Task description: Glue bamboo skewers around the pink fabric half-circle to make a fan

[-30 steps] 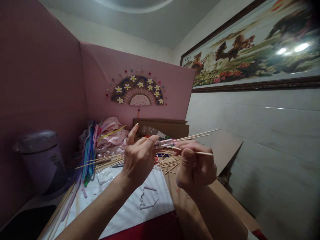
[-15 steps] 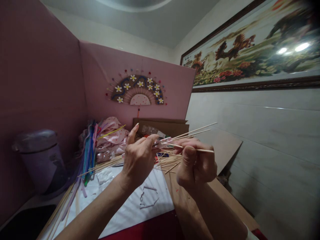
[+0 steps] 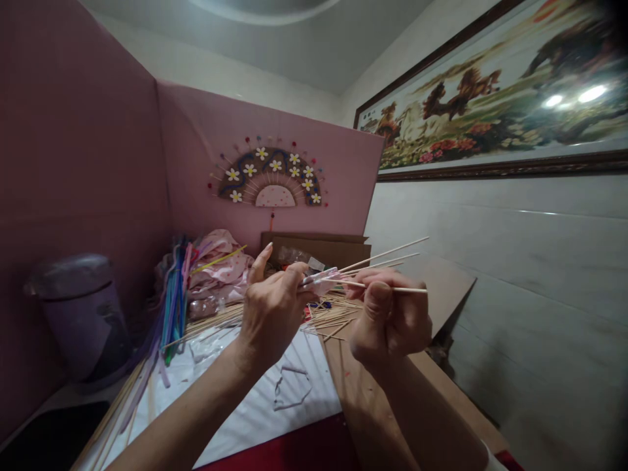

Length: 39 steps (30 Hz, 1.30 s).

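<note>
My left hand [image 3: 272, 311] is raised over the table, its fingers pinched on a small bundle of thin bamboo sticks [image 3: 380, 256] bound with a pale pink wrap [image 3: 321, 280]; the index finger sticks up. The sticks fan out to the right. My right hand [image 3: 392, 320] is closed just right of it, pinching a single bamboo stick [image 3: 409, 289] that points right and meets the bundle at the wrap. Both hands nearly touch.
Loose bamboo sticks [image 3: 333, 314] lie on a white sheet [image 3: 255, 405]. Coloured straws [image 3: 174, 307] and pink fabric [image 3: 218, 268] pile at the left. A lidded bin [image 3: 78, 314] stands far left. A cardboard box [image 3: 324, 248] sits behind, a decorated fan [image 3: 269, 176] on the pink wall.
The bundle has tilted so its free ends point a little higher. My right hand has slid slightly right and up with its single stick.
</note>
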Tool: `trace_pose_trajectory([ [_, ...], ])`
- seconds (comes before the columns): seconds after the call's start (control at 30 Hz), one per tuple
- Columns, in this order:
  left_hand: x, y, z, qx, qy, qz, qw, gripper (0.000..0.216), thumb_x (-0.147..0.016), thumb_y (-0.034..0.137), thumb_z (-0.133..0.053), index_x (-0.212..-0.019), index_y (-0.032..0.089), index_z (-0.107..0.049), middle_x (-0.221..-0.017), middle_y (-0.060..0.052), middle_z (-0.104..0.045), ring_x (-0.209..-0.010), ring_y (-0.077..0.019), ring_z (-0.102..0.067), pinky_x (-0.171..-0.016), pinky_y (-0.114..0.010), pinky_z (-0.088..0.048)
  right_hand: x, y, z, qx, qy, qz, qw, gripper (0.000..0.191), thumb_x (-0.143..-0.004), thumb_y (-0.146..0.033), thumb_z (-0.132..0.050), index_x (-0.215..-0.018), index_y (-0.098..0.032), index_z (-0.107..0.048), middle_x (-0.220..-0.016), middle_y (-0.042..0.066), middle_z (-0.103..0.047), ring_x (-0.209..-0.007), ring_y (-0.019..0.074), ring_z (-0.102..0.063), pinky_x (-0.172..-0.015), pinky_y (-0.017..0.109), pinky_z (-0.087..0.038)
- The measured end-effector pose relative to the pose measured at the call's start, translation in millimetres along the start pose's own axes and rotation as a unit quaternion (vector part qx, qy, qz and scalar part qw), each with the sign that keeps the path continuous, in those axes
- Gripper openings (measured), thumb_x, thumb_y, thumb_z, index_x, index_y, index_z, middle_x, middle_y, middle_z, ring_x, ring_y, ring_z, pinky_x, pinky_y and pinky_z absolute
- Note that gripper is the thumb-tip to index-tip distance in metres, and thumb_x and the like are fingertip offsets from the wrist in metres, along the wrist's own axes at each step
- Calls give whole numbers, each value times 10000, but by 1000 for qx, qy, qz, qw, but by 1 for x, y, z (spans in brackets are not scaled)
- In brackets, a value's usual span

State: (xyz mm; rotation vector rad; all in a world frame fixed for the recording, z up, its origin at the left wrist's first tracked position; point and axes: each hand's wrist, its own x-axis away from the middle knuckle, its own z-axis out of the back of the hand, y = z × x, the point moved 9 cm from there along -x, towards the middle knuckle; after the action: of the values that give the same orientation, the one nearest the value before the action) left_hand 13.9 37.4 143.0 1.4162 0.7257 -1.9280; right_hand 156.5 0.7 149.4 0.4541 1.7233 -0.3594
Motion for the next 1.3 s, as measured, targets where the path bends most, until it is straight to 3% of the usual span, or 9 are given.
trace_pose_trajectory([
  [0.23,1,1,1,-16,-3,-7,1000,271,-793,202,-622,-1018,199,-470,-751,13,-721,-658,-162,-668,-1074,-478,-304,0,1,-1,18,-4,4,1000,50,-892,-185,-441,-884,-197,-489,-694,11,-579,-612,144,-619,-564,301,-517],
  [0.67,-1,5,2,-42,-11,-4,999,298,-791,210,-626,-1046,184,-473,-733,2,-716,-631,-168,-661,-1049,-467,-330,6,-2,-12,26,-68,29,997,123,-819,-106,-474,-898,-197,-496,-731,22,-610,-661,158,-623,-608,325,-511],
  [1.07,0,1,-4,-58,-37,0,998,246,-832,197,-550,-1066,170,-479,-714,17,-703,-642,-162,-656,-1065,-477,-302,18,-33,-24,86,-128,163,974,139,-819,-111,-433,-942,-153,-484,-736,64,-640,-670,160,-639,-594,301,-517],
  [1.3,2,-3,-9,-80,-65,4,995,234,-833,166,-516,-1066,148,-504,-656,28,-669,-565,-148,-619,-1076,-464,-292,37,-46,-39,152,-183,249,939,152,-771,-87,-473,-899,-146,-528,-736,58,-663,-643,141,-611,-560,265,-475],
])
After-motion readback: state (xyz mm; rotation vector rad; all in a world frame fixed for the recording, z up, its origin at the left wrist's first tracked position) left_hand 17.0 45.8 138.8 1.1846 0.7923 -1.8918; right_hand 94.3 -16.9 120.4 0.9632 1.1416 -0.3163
